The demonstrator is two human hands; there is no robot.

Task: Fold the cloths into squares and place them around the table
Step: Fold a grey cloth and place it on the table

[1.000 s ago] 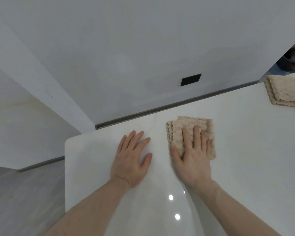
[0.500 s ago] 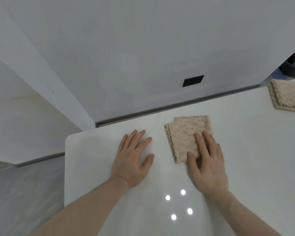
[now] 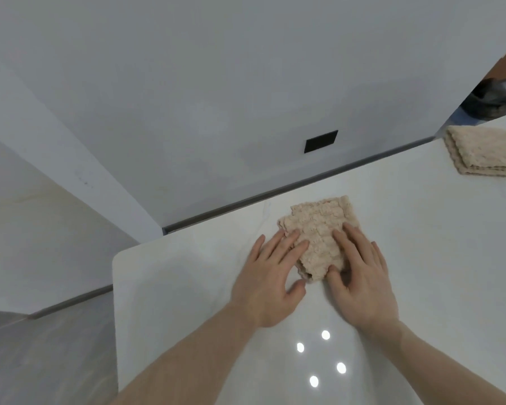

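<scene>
Cloth (image 3: 319,232), beige, knobbly weave, folded to a rough square of several layers. Location: on the table (image 3: 187,287), near its 12 o'clock edge, turned slightly so one corner points toward 6 o'clock. Layer edges show wavy along the 9 o'clock side.

Left hand (image 3: 270,283): flat, fingers straight and slightly spread, fingertips resting on the cloth's 8 o'clock edge; thumb on the table beside the near corner.

Right hand (image 3: 362,276): flat, fingers straight and close together, lying over the cloth's 4 o'clock side; thumb touching the near corner. Neither hand pinches anything.

Second cloth (image 3: 485,153): same material, folded, lying at 2 o'clock near the far corner of the table, well apart from the first.

Other: dark wall plate (image 3: 321,141) at 12 o'clock; ceiling-light reflections on the glossy top at 6 o'clock.

Handling, judged: light, soft, limp; no stiffness of its own, so the fold likely holds only by weight and texture. Coarse weave should grip skin well, but the polished top looks slippery, so the stack may slide or skew under a sideways push. Best moved with flat palms pressing down, or lifted by pinching through all layers at a folded edge, not at the loose wavy side. Not fragile.

Status, judged: fold complete; being squared in place.
</scene>
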